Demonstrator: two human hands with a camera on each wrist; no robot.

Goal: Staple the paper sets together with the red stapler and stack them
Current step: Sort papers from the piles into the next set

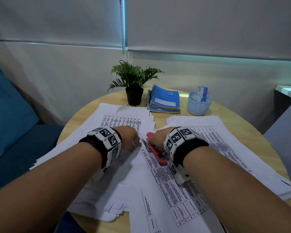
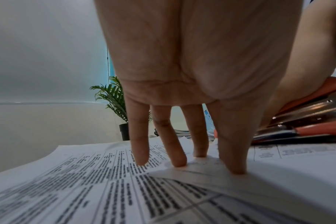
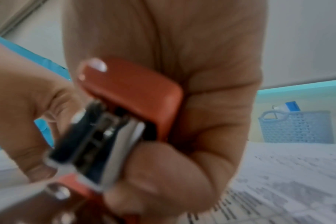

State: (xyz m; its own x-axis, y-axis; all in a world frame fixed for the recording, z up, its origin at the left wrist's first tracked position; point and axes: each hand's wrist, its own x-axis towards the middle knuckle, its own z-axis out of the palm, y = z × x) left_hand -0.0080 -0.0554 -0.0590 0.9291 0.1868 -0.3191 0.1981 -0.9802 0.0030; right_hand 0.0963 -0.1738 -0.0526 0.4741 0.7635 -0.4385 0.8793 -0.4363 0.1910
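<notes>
Red stapler point(image 1: 155, 151) sits clenched in the right hand point(image 1: 160, 137); left hand point(image 1: 129, 137), fingers straight, pins the paper set point(image 2: 182, 171). Next: squeeze squarely on its corner.

Dim cool indoor light, teal glow along the blind's lower edge point(image 1: 208, 53), soft shadows under both forearms on the papers point(image 1: 141, 174), head view bowed at edges, left wrist view sharp near fingertips point(image 2: 179, 160), right wrist view heavily blurred, red stapler point(image 3: 128, 94) smeared, glare spot on it.
</notes>
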